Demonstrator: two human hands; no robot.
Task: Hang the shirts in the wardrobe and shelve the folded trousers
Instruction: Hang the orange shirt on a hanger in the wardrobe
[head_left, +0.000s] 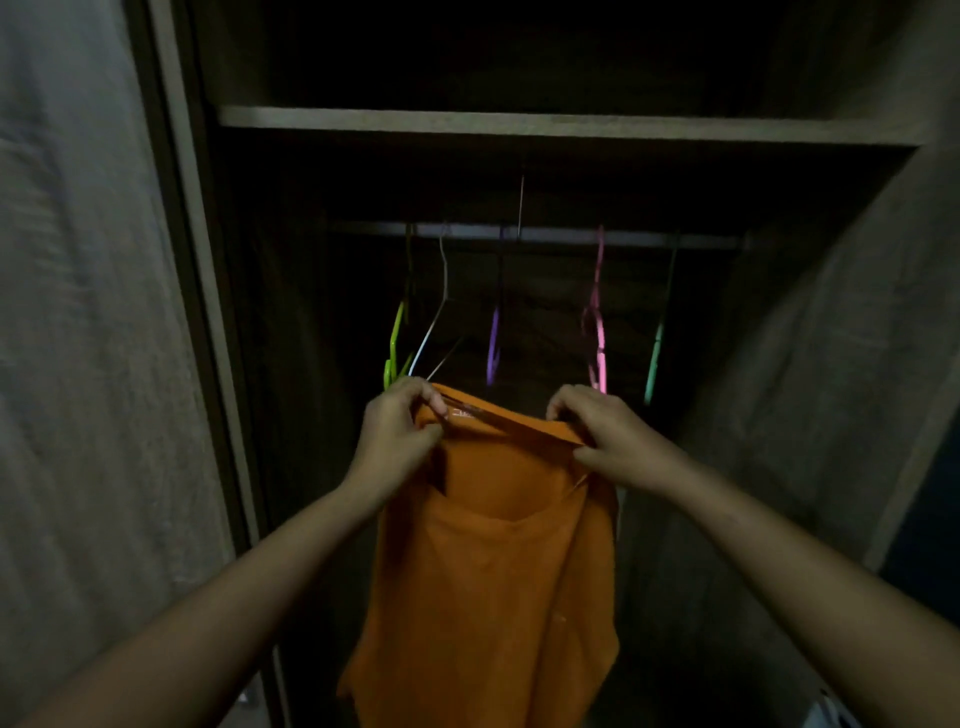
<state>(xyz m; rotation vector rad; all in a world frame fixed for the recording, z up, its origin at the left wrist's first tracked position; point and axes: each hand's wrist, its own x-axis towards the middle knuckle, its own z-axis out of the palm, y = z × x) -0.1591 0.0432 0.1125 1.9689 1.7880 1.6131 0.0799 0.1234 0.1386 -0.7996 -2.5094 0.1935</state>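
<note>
1. Orange shirt (488, 571): it is hanging from your two hands in front of the open wardrobe, with the body draping down between your forearms.
2. Left hand (400, 431): you are pinching the left side of the neckline with curled fingers.
3. Right hand (613, 441): you are pinching the right side and pulling the neckline taut.
4. Step in hand, by my reading: you are opening the neck to take a hanger.
5. White hanger (434, 317): it is dangling just beyond your left hand. I cannot tell whether it is entering the shirt.
6. Purple hanger (493, 343) and pink hanger (597, 332): both are hanging bare on the rail (561, 235).
7. Next move: it is likely calling for one hand to free itself and feed a hanger through the neck.
8. Shelf (519, 124): it is sitting above the rail. No trousers are showing.
</note>
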